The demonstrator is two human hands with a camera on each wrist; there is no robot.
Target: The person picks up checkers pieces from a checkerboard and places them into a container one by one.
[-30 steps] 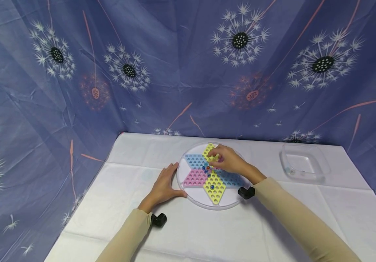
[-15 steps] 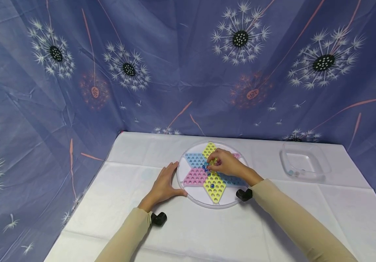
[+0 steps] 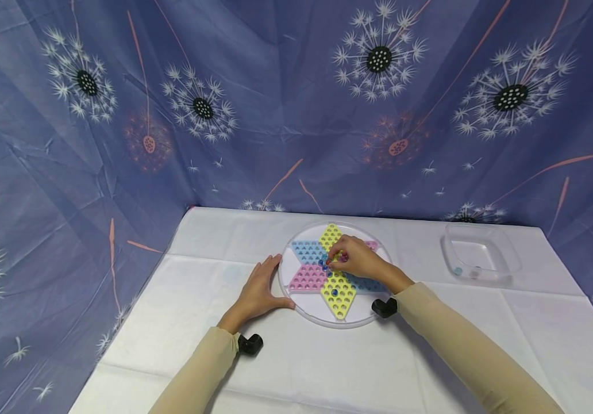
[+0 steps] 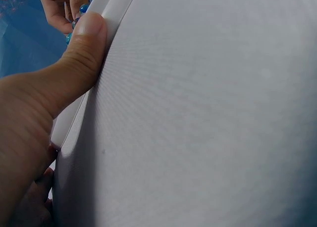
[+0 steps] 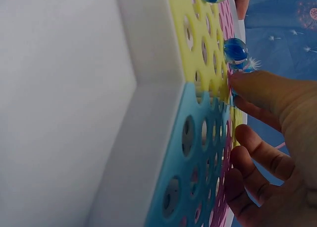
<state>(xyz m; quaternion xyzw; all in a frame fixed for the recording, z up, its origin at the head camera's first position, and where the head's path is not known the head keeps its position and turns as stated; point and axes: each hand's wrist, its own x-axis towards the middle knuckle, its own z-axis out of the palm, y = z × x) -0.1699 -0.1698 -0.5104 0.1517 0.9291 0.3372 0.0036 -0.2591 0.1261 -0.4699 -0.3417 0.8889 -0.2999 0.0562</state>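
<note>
A round white Chinese checkers board lies on the table, with yellow, pink and blue star sections. My left hand rests against its left edge, fingers spread, and in the left wrist view the thumb lies along the rim. Over the board's middle is my right hand, its thumb and index fingertips pinching a red marble. Several blue marbles cluster just left of those fingertips. A single blue marble sits in the front yellow section. Part of the right-hand sections is hidden under my right hand.
A clear plastic container stands on the right of the white-covered table; a couple of marbles show inside it. Behind the table hangs a blue curtain with a dandelion print.
My right hand has come down and slightly toward me, its fingertips now at the red marble that lay uncovered before. The left hand has stayed at the board's edge.
</note>
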